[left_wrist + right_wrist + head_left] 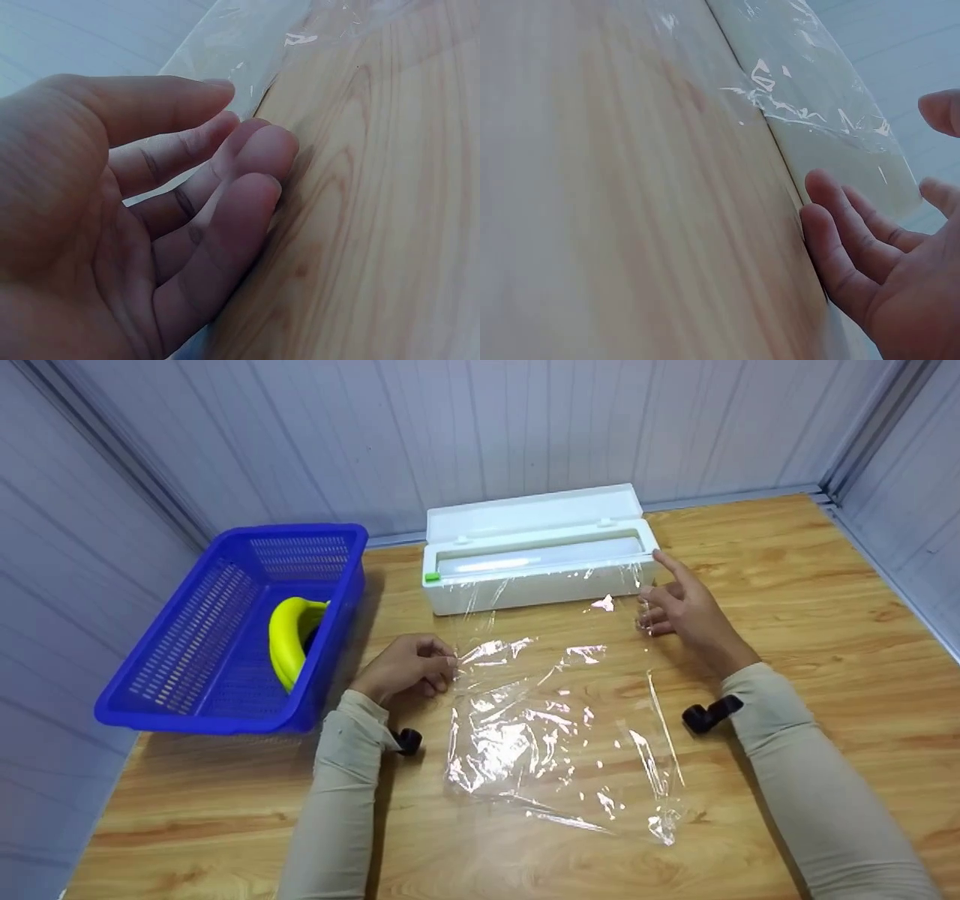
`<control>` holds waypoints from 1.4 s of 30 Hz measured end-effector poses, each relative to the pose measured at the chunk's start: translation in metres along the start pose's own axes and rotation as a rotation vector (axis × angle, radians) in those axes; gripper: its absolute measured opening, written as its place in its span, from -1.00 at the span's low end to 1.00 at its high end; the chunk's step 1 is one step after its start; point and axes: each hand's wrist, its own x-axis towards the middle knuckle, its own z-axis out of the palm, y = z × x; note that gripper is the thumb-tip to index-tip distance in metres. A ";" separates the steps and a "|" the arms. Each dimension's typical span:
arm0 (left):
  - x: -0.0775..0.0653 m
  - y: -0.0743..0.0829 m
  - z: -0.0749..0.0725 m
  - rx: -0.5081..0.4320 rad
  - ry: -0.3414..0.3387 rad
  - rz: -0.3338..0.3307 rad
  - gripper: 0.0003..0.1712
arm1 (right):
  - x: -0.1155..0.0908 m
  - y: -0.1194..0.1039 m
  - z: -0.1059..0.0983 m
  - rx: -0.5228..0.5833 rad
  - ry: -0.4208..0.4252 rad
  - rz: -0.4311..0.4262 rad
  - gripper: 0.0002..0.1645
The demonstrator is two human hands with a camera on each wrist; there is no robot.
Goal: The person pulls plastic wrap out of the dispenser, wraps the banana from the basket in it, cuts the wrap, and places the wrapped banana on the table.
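Note:
A sheet of clear plastic wrap [502, 742] comes out of a white wrap dispenser box [480, 598] and lies over the table toward me. My left hand [409, 666] is beside the sheet's left edge, fingers loosely bent. In the left wrist view no wrap shows between its thumb and index finger [191, 146]. At the box's right front corner, my right hand [686, 611] touches the rim with its outstretched index finger. Its thumb stands apart from the other fingers [847, 255], beside the sheet's right edge. The box lid [532, 510] is raised, showing the roll [540, 556] inside.
On the left stands a blue plastic basket [225, 725] holding yellow bananas [289, 637] and a dark item, mostly hidden behind them. A small green piece [432, 577] sits at the box's left front corner. Pale panel walls [525, 427] border the wooden table [825, 607].

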 end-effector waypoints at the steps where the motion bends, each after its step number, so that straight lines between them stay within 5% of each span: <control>1: 0.000 0.000 0.001 -0.004 0.001 -0.005 -0.82 | 0.001 0.000 0.000 0.002 0.006 0.004 -0.14; 16: 0.003 0.014 0.006 0.028 0.028 -0.064 -0.82 | 0.016 0.005 -0.001 -0.017 0.071 -0.023 -0.07; 27: -0.016 0.031 0.002 0.309 0.122 -0.050 -0.79 | 0.016 0.013 0.003 -0.009 0.052 -0.068 -0.08; 36: -0.032 0.048 -0.004 0.631 0.210 0.024 -0.78 | 0.008 -0.004 0.007 -0.002 0.030 -0.089 -0.09; 42: -0.041 0.049 -0.009 0.750 0.259 0.013 -0.77 | 0.012 0.007 0.005 -0.033 0.049 -0.069 -0.07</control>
